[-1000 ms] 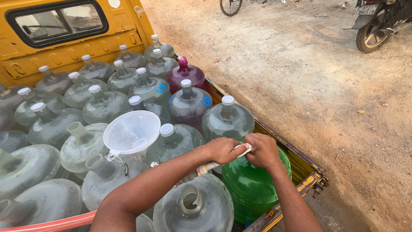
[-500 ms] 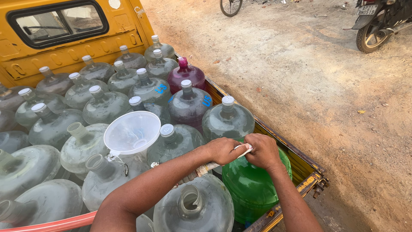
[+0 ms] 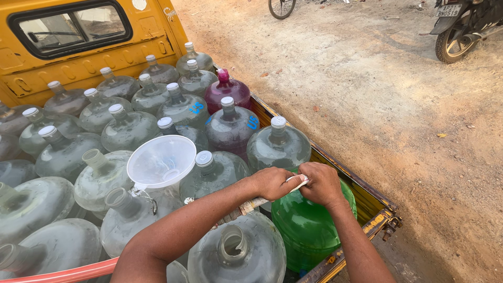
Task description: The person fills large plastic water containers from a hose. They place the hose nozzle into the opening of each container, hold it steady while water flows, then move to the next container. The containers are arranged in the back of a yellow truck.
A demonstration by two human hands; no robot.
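Note:
Both my hands meet over the neck of a green water jug (image 3: 309,225) at the truck bed's right edge. My left hand (image 3: 272,182) and my right hand (image 3: 322,183) together grip a white cap (image 3: 297,183) on top of that jug; the jug's mouth is hidden under them. A clear open-necked jug (image 3: 238,254) stands just in front of my left forearm. A white plastic funnel (image 3: 161,161) sits in the neck of a clear jug to the left.
Many capped clear jugs fill the yellow truck bed (image 3: 367,196), with a maroon jug (image 3: 227,90) at the far side. An orange hose (image 3: 68,272) runs along the bottom left. Dirt ground lies right; a motorcycle (image 3: 463,29) is parked far right.

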